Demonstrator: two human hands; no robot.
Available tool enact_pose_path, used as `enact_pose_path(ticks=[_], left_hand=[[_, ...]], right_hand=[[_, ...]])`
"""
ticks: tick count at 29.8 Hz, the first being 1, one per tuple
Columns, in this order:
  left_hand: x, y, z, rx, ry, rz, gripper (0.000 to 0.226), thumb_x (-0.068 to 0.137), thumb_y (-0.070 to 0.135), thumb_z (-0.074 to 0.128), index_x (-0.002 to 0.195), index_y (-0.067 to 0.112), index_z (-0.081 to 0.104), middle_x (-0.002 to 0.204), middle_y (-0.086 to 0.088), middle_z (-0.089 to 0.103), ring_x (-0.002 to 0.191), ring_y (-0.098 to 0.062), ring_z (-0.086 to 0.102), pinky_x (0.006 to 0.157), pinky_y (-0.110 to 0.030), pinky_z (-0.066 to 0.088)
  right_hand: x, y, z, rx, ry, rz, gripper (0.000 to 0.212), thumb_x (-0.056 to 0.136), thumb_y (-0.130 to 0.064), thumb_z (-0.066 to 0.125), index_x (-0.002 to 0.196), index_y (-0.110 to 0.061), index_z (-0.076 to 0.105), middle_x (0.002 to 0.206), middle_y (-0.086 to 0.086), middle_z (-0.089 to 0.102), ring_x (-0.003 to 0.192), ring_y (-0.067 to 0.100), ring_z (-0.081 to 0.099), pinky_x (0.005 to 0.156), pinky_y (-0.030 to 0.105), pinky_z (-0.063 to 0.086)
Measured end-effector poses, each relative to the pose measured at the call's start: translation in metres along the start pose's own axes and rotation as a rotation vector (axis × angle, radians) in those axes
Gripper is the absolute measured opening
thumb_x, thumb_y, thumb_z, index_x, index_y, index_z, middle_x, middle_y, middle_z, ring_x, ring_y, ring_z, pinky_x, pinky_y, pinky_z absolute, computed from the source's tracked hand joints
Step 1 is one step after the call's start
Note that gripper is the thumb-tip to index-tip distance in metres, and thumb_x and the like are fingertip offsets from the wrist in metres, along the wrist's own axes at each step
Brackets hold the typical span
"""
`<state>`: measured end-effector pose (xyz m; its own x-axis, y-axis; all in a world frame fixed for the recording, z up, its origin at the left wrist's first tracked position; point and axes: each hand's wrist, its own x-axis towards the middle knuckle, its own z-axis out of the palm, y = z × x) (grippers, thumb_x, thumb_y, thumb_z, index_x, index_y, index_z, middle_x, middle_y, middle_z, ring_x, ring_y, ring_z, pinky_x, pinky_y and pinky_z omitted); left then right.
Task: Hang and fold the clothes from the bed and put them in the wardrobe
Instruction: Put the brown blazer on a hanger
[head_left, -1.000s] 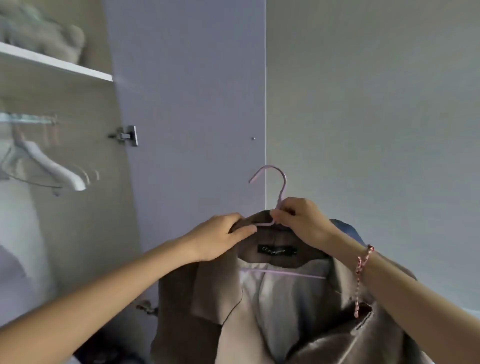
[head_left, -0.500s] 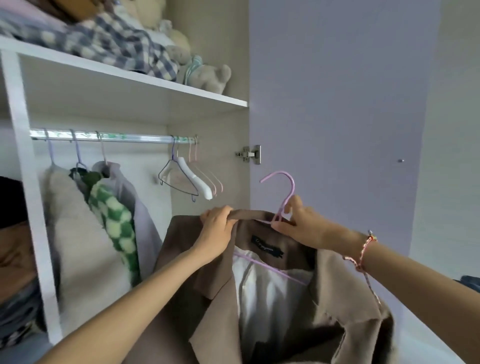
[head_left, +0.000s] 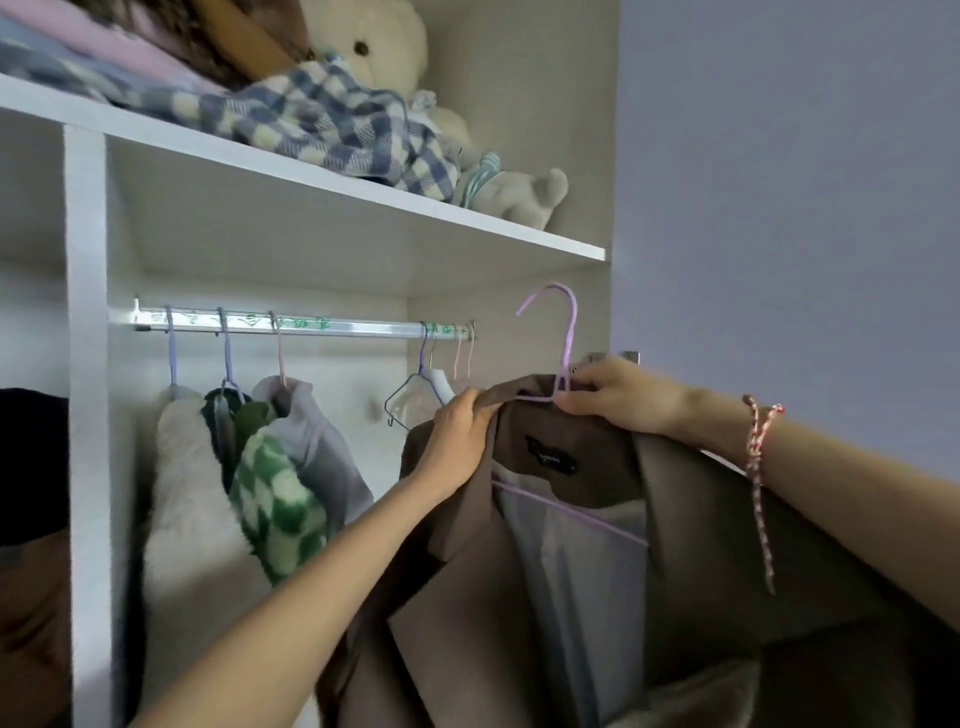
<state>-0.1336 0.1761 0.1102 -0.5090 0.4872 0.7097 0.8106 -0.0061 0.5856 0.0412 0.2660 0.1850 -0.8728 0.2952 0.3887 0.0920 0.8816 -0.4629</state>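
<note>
Aloft, coat collar within left hand, hanger within right hand.

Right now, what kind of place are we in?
Most likely a bedroom at home, at an open wardrobe. A rail holds hung clothes, the shelf above carries a blanket and teddies, and the left hand and right hand hold a coat on a hanger.
</note>
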Motion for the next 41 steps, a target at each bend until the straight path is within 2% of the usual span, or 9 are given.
enact_pose_path(ticks=[2,5,10,19,26,32,34,38,41], left_hand=[[0.025,-0.025,-0.019,-0.029,-0.046,-0.105,0.031,0.098,0.033,0.041,0.110,0.011,0.058,0.113,-0.011,0.062,0.109,-0.026,0.056,0.090,-0.032,0.042],[0.035,-0.043,-0.049,-0.001,-0.103,-0.383,0.083,0.081,0.078,0.017,0.133,0.022,0.046,0.141,-0.005,0.045,0.128,-0.024,0.042,0.110,-0.038,0.029],[0.031,-0.090,-0.092,0.139,0.151,-0.819,0.072,0.098,0.054,0.017,0.145,-0.001,0.017,0.152,-0.016,0.023,0.139,-0.027,0.025,0.111,-0.033,0.020],[0.067,-0.094,-0.113,0.217,0.278,-0.683,0.048,0.103,0.031,0.023,0.138,0.001,0.038,0.142,-0.020,0.041,0.131,-0.032,0.040,0.102,-0.030,0.032],[0.086,-0.099,-0.128,0.167,0.406,-0.485,0.040,0.103,0.024,0.026,0.127,0.008,0.053,0.131,-0.016,0.053,0.124,-0.029,0.045,0.097,-0.025,0.033],[0.072,-0.124,-0.134,0.277,0.369,-0.524,0.037,0.102,0.025,0.027,0.113,0.005,0.057,0.122,-0.017,0.057,0.113,-0.030,0.052,0.086,-0.027,0.038],[0.071,-0.134,-0.137,0.313,0.361,-0.538,0.037,0.102,0.025,0.028,0.121,0.010,0.056,0.126,-0.014,0.057,0.115,-0.030,0.051,0.091,-0.027,0.039],[0.073,-0.137,-0.129,0.530,0.415,-0.485,0.035,0.099,0.025,0.032,0.125,0.015,0.055,0.133,-0.010,0.051,0.123,-0.027,0.045,0.103,-0.036,0.035],[0.080,-0.123,-0.114,0.630,0.388,-0.340,0.039,0.099,0.020,0.033,0.136,0.013,0.046,0.147,-0.006,0.039,0.139,-0.019,0.027,0.115,-0.033,0.016]], right_hand=[[0.036,-0.007,0.012,-0.009,0.031,0.001,0.027,0.093,-0.026,0.056,0.075,-0.007,0.065,0.069,0.005,0.056,0.063,0.015,0.049,0.058,0.025,0.036],[0.071,-0.016,0.039,0.035,0.044,0.004,0.032,0.091,-0.025,0.059,0.086,0.006,0.068,0.073,0.010,0.055,0.068,0.018,0.048,0.060,0.027,0.033],[0.134,-0.051,0.105,0.189,0.072,-0.028,0.027,0.090,-0.021,0.060,0.071,-0.002,0.061,0.062,0.006,0.047,0.056,0.015,0.041,0.053,0.025,0.032],[0.228,-0.088,0.176,0.265,0.154,-0.061,0.042,0.091,-0.017,0.054,0.052,-0.012,0.042,0.053,0.003,0.040,0.060,0.021,0.039,0.046,0.024,0.027],[0.306,-0.111,0.193,0.426,0.141,-0.025,0.027,0.088,-0.015,0.058,0.095,0.011,0.065,0.081,0.013,0.054,0.076,0.021,0.046,0.064,0.025,0.034],[0.323,-0.090,0.236,0.430,0.071,0.033,0.025,0.088,-0.020,0.058,0.081,0.003,0.064,0.080,0.014,0.056,0.077,0.023,0.049,0.065,0.026,0.035],[0.321,-0.092,0.236,0.420,0.079,0.010,0.028,0.091,-0.019,0.055,0.068,-0.004,0.057,0.077,0.015,0.057,0.080,0.027,0.051,0.066,0.025,0.035],[0.300,-0.092,0.231,0.284,-0.003,-0.152,0.026,0.096,-0.018,0.043,0.095,-0.002,0.063,0.106,0.021,0.064,0.089,0.031,0.055,0.071,0.027,0.036],[0.272,-0.072,0.220,0.328,-0.146,-0.317,0.021,0.096,-0.009,0.038,0.093,-0.014,0.059,0.086,0.010,0.063,0.077,0.027,0.058,0.063,0.028,0.042]])
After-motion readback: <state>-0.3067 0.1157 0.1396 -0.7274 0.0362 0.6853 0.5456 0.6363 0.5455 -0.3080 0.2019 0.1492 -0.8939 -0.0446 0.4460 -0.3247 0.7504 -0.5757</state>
